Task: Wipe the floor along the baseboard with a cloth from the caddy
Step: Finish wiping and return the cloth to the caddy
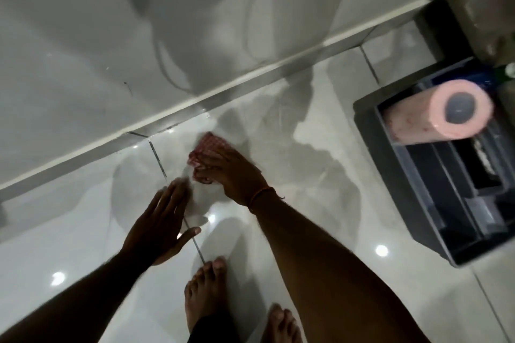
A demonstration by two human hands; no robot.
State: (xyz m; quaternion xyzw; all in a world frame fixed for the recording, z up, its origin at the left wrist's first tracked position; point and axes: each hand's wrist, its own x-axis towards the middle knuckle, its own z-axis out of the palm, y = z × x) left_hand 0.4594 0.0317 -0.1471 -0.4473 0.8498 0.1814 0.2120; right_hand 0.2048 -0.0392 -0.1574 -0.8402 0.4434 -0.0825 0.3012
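Note:
A red-and-white checked cloth (204, 152) lies bunched on the glossy tiled floor (320, 175), a short way in front of the white baseboard (223, 86). My right hand (237, 172) presses down on the cloth and grips it, covering its near side. My left hand (161, 220) hovers flat with fingers spread just left of it, holding nothing. The grey caddy (395, 175) stands on the floor at the right.
A pink paper roll (434, 114) lies across the caddy's top, with a green bottle (505, 72) behind it. A dark door frame (434, 25) meets the wall at the upper right. My two bare feet (206, 292) stand close below the hands.

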